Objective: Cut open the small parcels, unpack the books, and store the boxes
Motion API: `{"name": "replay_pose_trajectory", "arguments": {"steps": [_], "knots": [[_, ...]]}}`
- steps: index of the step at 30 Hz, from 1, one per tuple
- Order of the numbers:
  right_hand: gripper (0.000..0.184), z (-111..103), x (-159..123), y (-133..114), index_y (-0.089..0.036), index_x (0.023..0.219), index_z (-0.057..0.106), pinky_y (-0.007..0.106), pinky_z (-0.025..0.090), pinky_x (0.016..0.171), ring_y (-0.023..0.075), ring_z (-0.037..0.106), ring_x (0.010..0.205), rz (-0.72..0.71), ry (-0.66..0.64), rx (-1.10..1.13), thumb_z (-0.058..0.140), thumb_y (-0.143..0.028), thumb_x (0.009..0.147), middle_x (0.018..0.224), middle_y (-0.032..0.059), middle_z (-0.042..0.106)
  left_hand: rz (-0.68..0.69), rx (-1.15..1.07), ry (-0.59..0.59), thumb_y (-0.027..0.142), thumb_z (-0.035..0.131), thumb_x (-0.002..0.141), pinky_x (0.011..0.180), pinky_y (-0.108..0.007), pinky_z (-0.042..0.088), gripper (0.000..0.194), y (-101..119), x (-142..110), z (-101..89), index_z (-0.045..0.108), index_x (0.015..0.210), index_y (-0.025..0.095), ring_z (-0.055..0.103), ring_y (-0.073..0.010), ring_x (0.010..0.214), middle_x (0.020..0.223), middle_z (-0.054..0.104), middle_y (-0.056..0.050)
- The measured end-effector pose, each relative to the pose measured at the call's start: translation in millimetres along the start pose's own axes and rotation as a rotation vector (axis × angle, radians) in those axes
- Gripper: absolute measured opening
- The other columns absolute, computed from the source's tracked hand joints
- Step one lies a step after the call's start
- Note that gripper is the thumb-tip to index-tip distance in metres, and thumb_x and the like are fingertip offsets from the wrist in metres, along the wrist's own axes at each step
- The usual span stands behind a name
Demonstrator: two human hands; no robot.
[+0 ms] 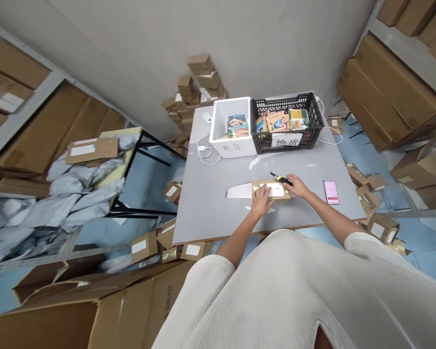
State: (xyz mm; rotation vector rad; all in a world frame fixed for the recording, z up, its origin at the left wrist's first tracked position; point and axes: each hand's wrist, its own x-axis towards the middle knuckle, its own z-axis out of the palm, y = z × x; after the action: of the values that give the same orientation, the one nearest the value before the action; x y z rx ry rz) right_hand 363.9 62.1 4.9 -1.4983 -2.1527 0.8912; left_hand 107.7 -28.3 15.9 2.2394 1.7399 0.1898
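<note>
A small cardboard box (278, 196) with a white label lies on the grey table in front of me. My left hand (261, 199) rests on its left part, fingers spread over the top. In my right hand (296, 186) is a yellow and black utility knife (284, 180), its dark blade pointing up and left above the box's far edge. A strip of white paper (239, 191) sticks out to the left of the box. A pink phone (331, 192) lies on the table to the right of my right hand.
Toward the table's (203, 213) back stand a white foam box (236, 148) and a black plastic crate (287, 140), both holding books. Grey parcels (54, 203) pile up at left. Cardboard boxes (145, 246) lie on the floor, and a large open carton (131, 310) stands at lower left.
</note>
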Motion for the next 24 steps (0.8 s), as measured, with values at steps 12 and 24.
{"name": "replay_pose_trajectory", "arguments": {"steps": [12,24], "knots": [[0.040,13,-11,-10,-0.022,0.125,0.065,0.043,0.053,0.097,0.0326,0.068,0.111,0.185,-0.069,0.026,0.053,-0.053,0.103,0.121,0.0133,0.077,-0.308,-0.316,-0.019,0.028,0.042,0.109,0.100,-0.042,0.057,0.043,-11,15,4.6,0.048,0.151,0.023,0.069,-0.0310,0.125,0.136,0.070,-0.015],[0.035,6,-30,1,-0.025,0.115,0.058,0.037,0.055,0.088,0.0222,0.068,0.092,0.332,0.085,0.352,0.054,-0.058,0.101,0.112,0.0051,0.074,-0.183,-0.095,-0.044,0.057,0.069,0.095,0.122,-0.054,0.037,0.085,39,59,6.9,0.038,0.166,0.023,0.042,-0.0409,0.152,0.166,0.046,-0.020]]}}
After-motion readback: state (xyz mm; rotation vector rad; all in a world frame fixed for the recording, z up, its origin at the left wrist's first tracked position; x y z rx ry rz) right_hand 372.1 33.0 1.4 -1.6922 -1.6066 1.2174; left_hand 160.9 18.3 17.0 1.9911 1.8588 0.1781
